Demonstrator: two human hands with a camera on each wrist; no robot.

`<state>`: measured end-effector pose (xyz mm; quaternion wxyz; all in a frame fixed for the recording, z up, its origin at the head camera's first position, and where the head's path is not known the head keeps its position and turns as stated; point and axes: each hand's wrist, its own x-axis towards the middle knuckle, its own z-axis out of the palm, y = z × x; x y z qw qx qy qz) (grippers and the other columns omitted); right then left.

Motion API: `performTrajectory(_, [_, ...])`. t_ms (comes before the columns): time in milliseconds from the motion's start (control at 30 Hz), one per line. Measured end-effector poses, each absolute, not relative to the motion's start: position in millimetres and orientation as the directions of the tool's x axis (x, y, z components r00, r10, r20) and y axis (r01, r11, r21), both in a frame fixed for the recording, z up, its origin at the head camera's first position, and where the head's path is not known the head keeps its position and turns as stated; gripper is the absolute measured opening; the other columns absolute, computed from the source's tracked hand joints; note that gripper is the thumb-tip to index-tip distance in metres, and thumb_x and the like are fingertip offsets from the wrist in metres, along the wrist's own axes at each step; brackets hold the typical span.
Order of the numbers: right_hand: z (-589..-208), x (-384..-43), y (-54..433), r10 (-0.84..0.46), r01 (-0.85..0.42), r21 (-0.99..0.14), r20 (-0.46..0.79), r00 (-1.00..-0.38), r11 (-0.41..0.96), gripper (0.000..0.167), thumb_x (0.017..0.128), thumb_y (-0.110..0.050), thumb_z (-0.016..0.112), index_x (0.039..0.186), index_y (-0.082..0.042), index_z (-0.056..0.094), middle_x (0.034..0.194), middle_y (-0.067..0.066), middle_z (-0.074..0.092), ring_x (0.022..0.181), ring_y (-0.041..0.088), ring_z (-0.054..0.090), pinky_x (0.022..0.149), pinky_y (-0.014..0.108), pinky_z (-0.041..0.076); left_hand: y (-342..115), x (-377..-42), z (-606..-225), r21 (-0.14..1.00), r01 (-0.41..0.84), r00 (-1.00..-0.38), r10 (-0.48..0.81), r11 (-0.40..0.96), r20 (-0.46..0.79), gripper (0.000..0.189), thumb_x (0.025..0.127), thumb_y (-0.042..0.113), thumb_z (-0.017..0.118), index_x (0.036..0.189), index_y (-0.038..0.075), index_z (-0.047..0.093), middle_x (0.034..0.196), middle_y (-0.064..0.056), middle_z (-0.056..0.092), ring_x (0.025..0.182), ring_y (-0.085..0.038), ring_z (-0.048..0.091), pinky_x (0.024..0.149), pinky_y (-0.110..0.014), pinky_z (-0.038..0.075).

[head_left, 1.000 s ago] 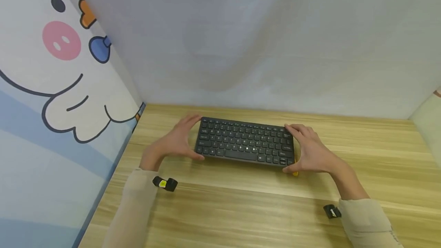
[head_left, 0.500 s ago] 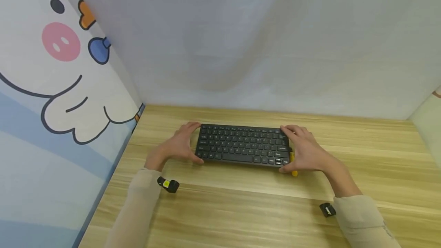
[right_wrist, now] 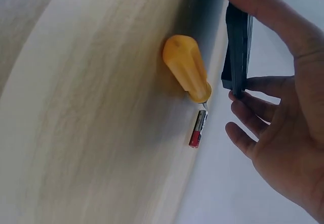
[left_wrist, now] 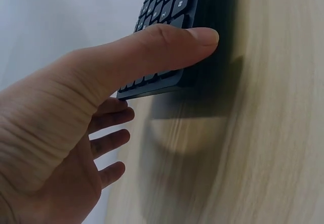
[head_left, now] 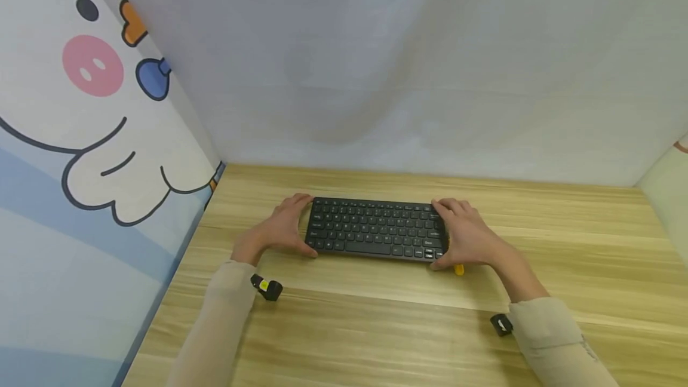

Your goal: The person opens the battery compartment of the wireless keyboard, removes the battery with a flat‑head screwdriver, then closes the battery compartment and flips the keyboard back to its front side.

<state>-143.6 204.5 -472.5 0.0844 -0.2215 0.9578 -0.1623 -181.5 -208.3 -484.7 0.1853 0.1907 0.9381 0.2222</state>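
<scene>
A black compact keyboard (head_left: 376, 229) is held by both hands, keys up, just above the wooden table. My left hand (head_left: 280, 229) grips its left end, the thumb along the near edge and a fingertip at the far corner. At the opposite end, my right hand (head_left: 470, 237) holds it the same way. A gap and a shadow show under the keyboard (left_wrist: 174, 1) in the left wrist view. Below its right end lies a yellow handle (right_wrist: 185, 67) with a thin metal shaft, like a screwdriver, mostly hidden in the head view.
A small black and red battery (right_wrist: 198, 129) lies beyond the yellow handle on the wooden table (head_left: 376, 327). A pale cloth wall (head_left: 419, 76) rises behind the table, and a cartoon-printed panel (head_left: 97, 136) borders it on the left.
The keyboard has come down closer to the table and sits flatter, with both hands still gripping it. Its right end and the right hand have shifted slightly left.
</scene>
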Motion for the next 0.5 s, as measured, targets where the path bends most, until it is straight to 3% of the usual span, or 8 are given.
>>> performTrajectory(267, [-478.2,-147.3,200.8,-0.434,-0.382,-0.321,-0.109,-0.894,0.867,0.133,0.054,-0.054,0.096,0.155,0.006,0.034,0.152,0.026,0.044,0.137,0.046,0.041,0.118,0.064,0.036,-204.7,-187.1,-490.0,0.424,0.290,-0.859,0.429,0.858,-0.279,0.130,0.061,0.046,0.095,0.161,0.002,0.024,0.168,-0.019,0.026,0.156,-0.042,0.024,0.129,-0.059,0.023])
performTrajectory(500, [-486.5,-150.8,200.3,-0.419,-0.368,-0.299,-0.128,-0.899,0.880,0.134,0.053,-0.053,0.097,0.156,0.004,0.034,0.154,0.024,0.044,0.140,0.046,0.038,0.121,0.065,0.033,-201.8,-188.5,-490.7,0.387,0.300,-0.864,0.420,0.872,-0.278,0.129,0.061,0.048,0.094,0.161,0.003,0.026,0.167,-0.017,0.029,0.155,-0.039,0.026,0.129,-0.061,0.022])
